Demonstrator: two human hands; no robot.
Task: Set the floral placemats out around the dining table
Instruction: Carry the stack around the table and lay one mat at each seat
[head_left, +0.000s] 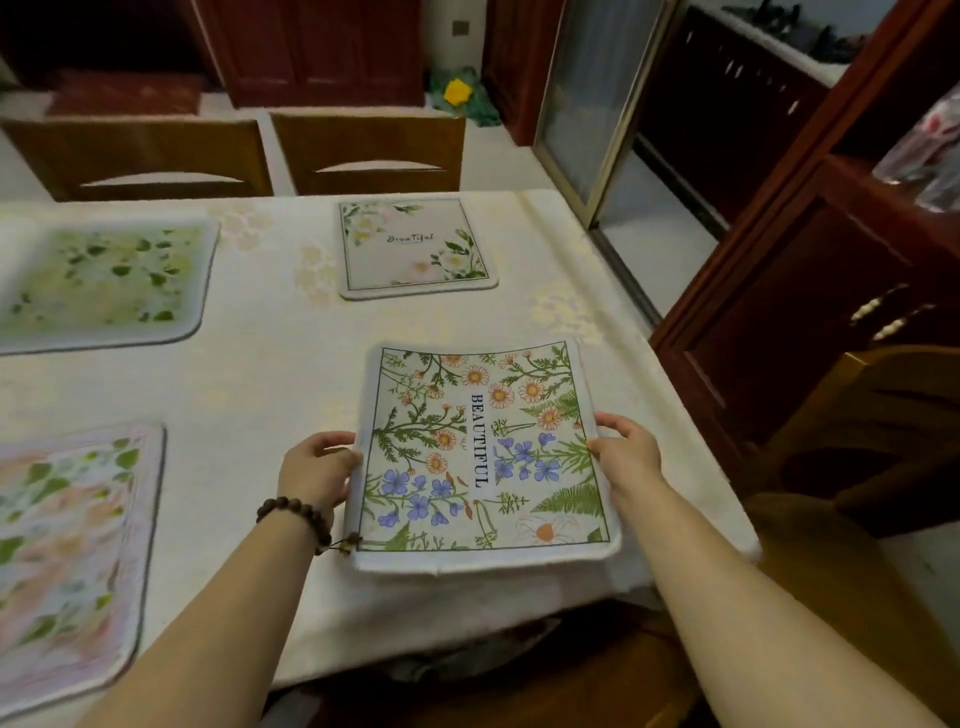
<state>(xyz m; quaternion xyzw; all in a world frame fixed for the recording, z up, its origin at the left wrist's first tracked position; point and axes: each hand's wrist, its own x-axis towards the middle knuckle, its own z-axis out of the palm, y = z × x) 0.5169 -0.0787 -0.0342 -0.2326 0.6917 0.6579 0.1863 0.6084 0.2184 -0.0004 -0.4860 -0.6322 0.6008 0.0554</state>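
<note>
Under both hands' gripping fingers (332, 441), daisy placemat (483, 452), fingertips hidden beneath its edges.

Four placemats on the dining table (270, 395), one held at the near right corner.

The placemat marked "BEAUTIFUL" (485, 452) lies by the near right corner, close to the near edge, with the left hand (319, 467) on its left side and the right hand (626, 449) on its right side. Behind it, near the far edge, lies the placemat marked "Beautiful" (413, 247). A third placemat (104, 280) lies toward the far left, a fourth (67, 556) at the near left. Two chairs (369, 150) stand side by side behind the far edge; another chair (872, 415) stands right of the table.
</note>
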